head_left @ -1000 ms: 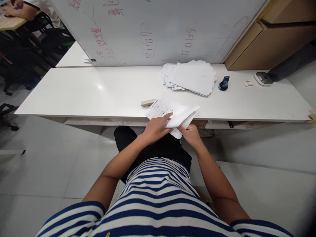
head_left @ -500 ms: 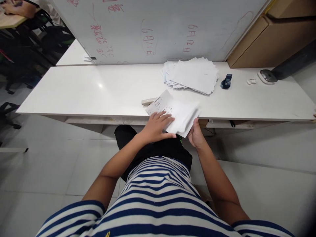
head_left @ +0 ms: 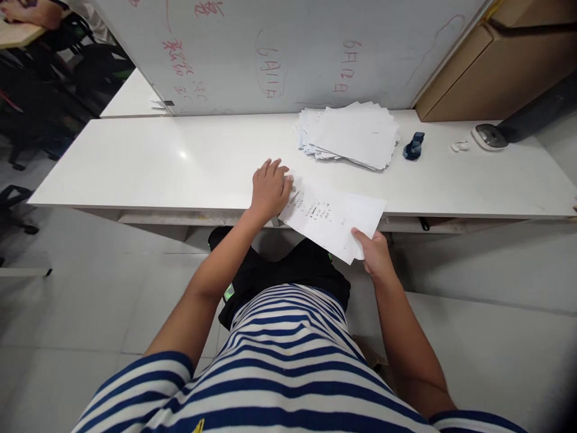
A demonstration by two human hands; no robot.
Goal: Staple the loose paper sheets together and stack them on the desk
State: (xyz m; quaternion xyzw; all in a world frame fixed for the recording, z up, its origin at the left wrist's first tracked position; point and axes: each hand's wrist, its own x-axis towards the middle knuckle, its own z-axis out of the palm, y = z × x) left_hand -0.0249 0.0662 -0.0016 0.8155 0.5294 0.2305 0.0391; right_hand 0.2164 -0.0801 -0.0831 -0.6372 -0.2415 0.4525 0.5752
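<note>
printed paper (head_left: 327, 218) spans the front edge of the white desk (head_left: 135, 159), its far part over the desktop and its near corner jutting out above my lap. lines of small dark print run across its upper face, and doubled edges at that corner show more than one layer. my right hand (head_left: 376, 255) has that corner clamped, thumb flat on top and the other fingers mostly hidden underneath. my left hand (head_left: 269, 189) is at the paper's left end, palm down over the desk, fingers slightly apart and bent; i cannot tell whether they close on anything beneath.

beyond the paper, towards the back of the desk, lies an untidy stack of white sheets (head_left: 356, 133), fanned at its left side. to its right sit a dark blue object (head_left: 413, 146), a small white piece (head_left: 460, 146) and a rounded white device with a dark top (head_left: 490, 137).

behind the desk stands a whiteboard (head_left: 306, 36) with red handwriting, and cardboard boxes (head_left: 491, 72) fill the far right corner. at the upper left, another person's arm (head_left: 38, 17) rests on a pale table (head_left: 22, 37).
</note>
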